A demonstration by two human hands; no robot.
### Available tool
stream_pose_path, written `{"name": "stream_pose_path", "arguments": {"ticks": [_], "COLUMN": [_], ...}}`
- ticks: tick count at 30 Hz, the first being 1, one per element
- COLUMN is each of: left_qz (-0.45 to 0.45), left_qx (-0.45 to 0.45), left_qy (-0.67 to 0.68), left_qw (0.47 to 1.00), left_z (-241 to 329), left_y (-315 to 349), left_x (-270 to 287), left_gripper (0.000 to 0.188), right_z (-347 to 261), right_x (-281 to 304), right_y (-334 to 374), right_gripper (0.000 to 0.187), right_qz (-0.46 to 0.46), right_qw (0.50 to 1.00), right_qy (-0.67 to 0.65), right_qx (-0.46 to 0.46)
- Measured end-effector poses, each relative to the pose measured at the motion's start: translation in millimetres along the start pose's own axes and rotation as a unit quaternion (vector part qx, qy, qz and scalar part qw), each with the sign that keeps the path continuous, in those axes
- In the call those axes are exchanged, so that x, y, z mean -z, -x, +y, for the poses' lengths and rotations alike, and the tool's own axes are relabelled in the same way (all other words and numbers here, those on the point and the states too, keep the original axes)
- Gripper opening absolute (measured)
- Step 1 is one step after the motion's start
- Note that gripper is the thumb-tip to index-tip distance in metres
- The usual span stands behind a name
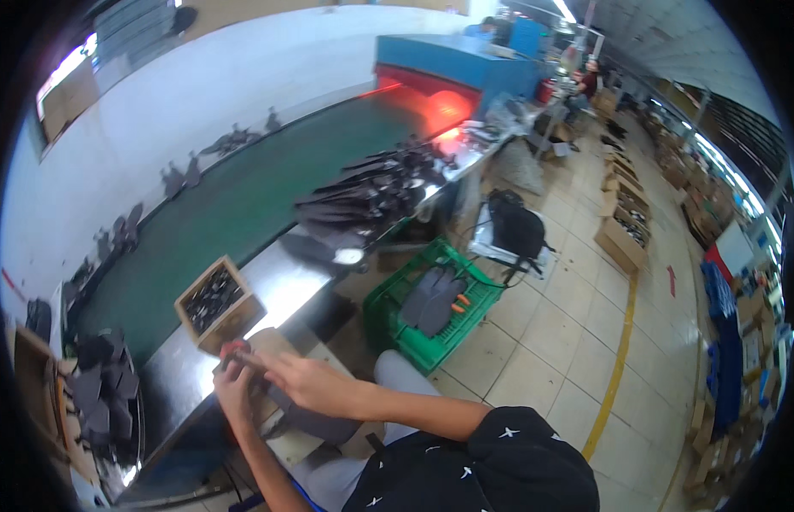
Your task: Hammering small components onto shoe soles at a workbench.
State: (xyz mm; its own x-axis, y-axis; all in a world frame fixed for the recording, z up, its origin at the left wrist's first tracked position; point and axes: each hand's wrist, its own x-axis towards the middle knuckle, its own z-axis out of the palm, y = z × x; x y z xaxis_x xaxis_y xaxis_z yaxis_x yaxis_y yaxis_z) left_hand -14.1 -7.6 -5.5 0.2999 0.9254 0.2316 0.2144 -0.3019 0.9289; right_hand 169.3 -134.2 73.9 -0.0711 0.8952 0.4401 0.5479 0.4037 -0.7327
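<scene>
Close together at the metal edge of the conveyor table are my left hand [232, 386] and my right hand [299, 380]. Fingers of the left are closed around a small red and dark piece [235, 348], whose kind I cannot make out. My right hand is closed too, its fingertips meeting the left hand at that piece; what it grips is hidden. Below the hands, a flat dark grey piece [324, 424] lies over my lap and a pale board. Just beyond them stands a wooden box [250, 314] filled with small black parts.
A green conveyor belt [218, 205] runs toward a blue machine [440, 64] glowing red inside. Dark grey pieces [363, 200] are heaped along its near edge. To my right, a green crate [427, 363] holds grey pieces; a black bag [512, 226] sits beyond. More grey pieces [107, 401] fill a container at left.
</scene>
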Motion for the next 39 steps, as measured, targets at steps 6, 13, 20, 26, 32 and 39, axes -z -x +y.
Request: {"name": "stream_pose_path", "arguments": {"ticks": [6, 13, 20, 26, 32, 39], "left_qz": [-0.018, -0.017, 0.018, -0.018, 0.004, 0.036], "left_qx": [0.101, 0.044, -0.089, -0.032, -0.03, -0.201], "left_qy": [0.097, 0.121, -0.26, -0.248, -0.223, -0.228], "left_qw": [0.99, 0.992, 0.961, 0.968, 0.974, 0.952], "left_z": [32.2, 12.0, -2.0, -7.7, 3.9, -17.9], "left_y": [-5.7, -0.2, 8.8, 12.2, 7.5, 11.0], "left_x": [-29.9, -20.0, -15.4, -18.2, -15.0, -17.8], "left_gripper": [0.026, 0.046, 0.115, 0.12, 0.103, 0.026], "right_z": [15.9, 13.7, -46.7, 25.2, -48.9, -5.5], "right_x": [12.4, 5.6, 51.2, -0.2, 51.9, 25.4], "right_y": [-4.1, -4.8, -7.1, 9.5, -6.8, 4.3], "right_gripper": [0.039, 0.035, 0.041, 0.043, 0.043, 0.038], "right_qz": [0.005, 0.006, 0.118, 0.023, 0.128, 0.022], "right_qw": [1.0, 1.0, 0.988, 0.992, 0.985, 0.995], "right_qy": [0.031, 0.01, 0.047, 0.117, 0.088, 0.076], "right_qx": [0.005, -0.014, 0.083, 0.052, 0.08, -0.054]}}
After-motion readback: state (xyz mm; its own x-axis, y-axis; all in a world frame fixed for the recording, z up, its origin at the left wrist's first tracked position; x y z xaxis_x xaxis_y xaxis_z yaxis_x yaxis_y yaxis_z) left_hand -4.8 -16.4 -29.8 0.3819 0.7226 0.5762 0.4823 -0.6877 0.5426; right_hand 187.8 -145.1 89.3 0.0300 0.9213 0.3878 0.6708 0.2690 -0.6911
